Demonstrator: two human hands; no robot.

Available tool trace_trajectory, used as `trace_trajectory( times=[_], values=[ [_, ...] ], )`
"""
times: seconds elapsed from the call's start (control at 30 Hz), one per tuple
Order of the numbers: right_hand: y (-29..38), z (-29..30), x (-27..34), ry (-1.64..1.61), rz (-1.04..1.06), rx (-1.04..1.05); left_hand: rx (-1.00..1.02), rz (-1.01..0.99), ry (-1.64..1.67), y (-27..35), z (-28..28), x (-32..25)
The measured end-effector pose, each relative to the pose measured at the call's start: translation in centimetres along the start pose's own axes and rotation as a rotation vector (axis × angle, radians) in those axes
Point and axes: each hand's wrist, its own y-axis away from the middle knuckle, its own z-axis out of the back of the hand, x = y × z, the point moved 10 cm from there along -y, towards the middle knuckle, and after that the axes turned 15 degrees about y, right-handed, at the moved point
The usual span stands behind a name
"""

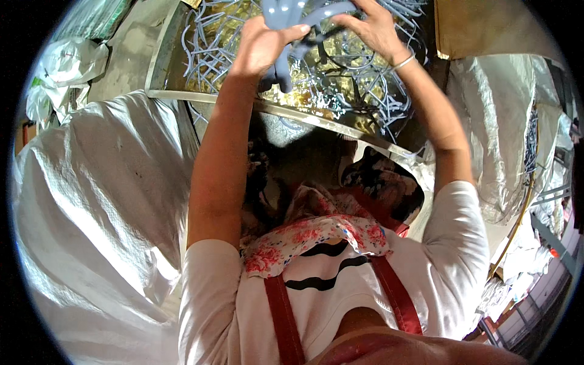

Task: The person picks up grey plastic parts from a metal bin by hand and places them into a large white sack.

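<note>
At the top of the head view, my left hand point(262, 45) is closed around a bundle of thick blue-grey rubbery strips or tubes point(283, 16), its thumb lying across them. My right hand point(374, 29), with a band at the wrist, holds a bent blue-grey piece point(331, 11) between thumb and fingers at the bundle's right side. Both hands are over a shallow metal-rimmed tray point(182, 95), where many thin blue-grey strips point(205, 57) lie scattered on a shiny, wet-looking yellowish bottom. The far ends of the bundle are cut off by the picture's top edge.
Large silvery woven sacks point(105, 182) stand at the left, and another pale sack point(492, 137) stands at the right. A cardboard box point(497, 27) is at the upper right, beyond the tray. Clear plastic bags point(68, 64) lie at the upper left. A few strips hang below the tray's near rim.
</note>
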Motion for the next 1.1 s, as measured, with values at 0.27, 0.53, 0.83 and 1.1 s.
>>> trace_trajectory(
  times=[0.27,0.53,0.83,1.1],
  values=[
    [20.6,-19.6,-8.9,0.226,-0.046,0.948,-0.337,0.161,0.637,-0.8,5.9,3.7],
    [4.7,-1.4,-2.7,-0.098,-0.173,0.481,-0.201,-0.003,0.403,-1.4,3.6,2.8],
    [-2.1,2.8,-2.6,-0.567,-0.554,0.389,0.065,0.162,0.576,-0.9,-0.2,2.8],
    [-1.1,-10.9,-14.2,-0.025,-0.403,0.142,-0.312,0.075,0.686,-1.5,5.9,1.6]
  ],
)
